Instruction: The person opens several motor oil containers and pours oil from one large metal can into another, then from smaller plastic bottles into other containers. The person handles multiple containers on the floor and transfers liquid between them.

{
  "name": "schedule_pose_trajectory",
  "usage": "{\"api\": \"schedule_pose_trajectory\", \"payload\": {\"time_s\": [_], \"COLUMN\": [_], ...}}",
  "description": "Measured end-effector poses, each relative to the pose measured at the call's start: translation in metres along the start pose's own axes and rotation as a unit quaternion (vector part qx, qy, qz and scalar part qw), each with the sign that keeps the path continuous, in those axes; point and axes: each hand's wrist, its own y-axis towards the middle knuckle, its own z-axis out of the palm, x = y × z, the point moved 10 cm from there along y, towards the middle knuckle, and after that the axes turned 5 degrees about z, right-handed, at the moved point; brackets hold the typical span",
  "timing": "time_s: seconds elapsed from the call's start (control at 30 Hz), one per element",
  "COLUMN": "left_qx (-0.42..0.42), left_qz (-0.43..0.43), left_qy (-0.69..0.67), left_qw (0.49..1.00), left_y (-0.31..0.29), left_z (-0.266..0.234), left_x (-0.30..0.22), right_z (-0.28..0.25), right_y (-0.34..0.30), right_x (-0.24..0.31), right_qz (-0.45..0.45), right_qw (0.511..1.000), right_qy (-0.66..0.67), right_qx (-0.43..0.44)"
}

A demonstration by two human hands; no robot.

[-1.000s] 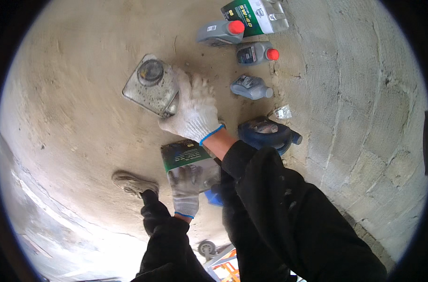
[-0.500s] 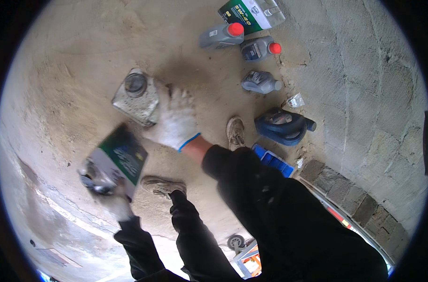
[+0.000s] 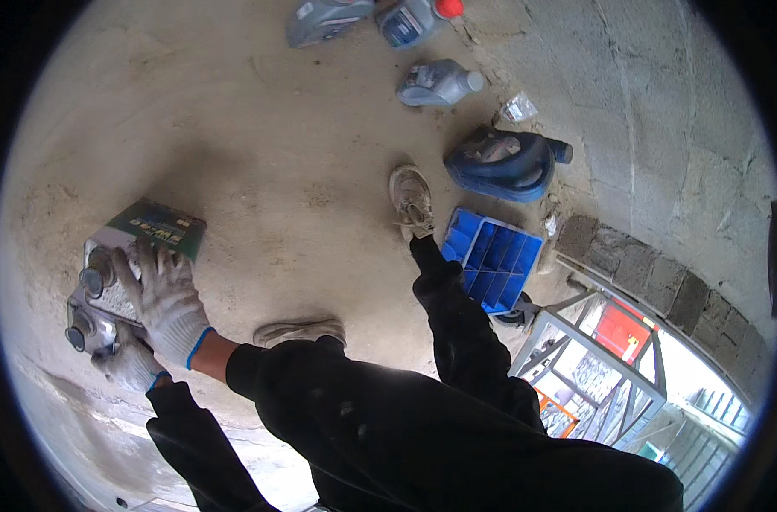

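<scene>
Green-labelled can (image 3: 154,226), now brought beside silver-topped can (image 3: 103,328), right hand (image 3: 168,299) gripping the first, left hand (image 3: 132,363) the second

Green and off-white on the farther left tin (image 3: 168,224)
Greyish-white, blue-edged on gloves (image 3: 170,305); red on far bottle cap (image 3: 448,8); bright blue on tray (image 3: 501,263).

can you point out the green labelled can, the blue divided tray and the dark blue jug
green labelled can (image 3: 155,226), head view, on its green side
blue divided tray (image 3: 501,266), head view, on its compartments
dark blue jug (image 3: 484,175), head view, on its body
</scene>
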Motion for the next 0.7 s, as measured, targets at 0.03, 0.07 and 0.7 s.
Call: {"api": "schedule_pose_trajectory", "payload": {"time_s": [0.03, 0.07, 0.7], "left_qx": [-0.016, -0.041, 0.179], "left_qz": [0.015, 0.04, 0.204], "left_qy": [-0.005, 0.0, -0.397], "left_qw": [1.0, 0.998, 0.877], "left_y": [0.0, 0.001, -0.281], "left_z": [-0.001, -0.003, 0.043], "left_x": [0.001, 0.0, -0.21], "right_z": [0.001, -0.005, -0.327], "right_y": [0.001, 0.003, -0.01], "right_x": [-0.002, -0.001, -0.394], "right_qz": [-0.007, -0.018, 0.16], "right_qw": [1.0, 1.0, 0.932], "right_qy": [0.008, 0.018, 0.032], "right_qx": [0.014, -0.004, -0.325]}}
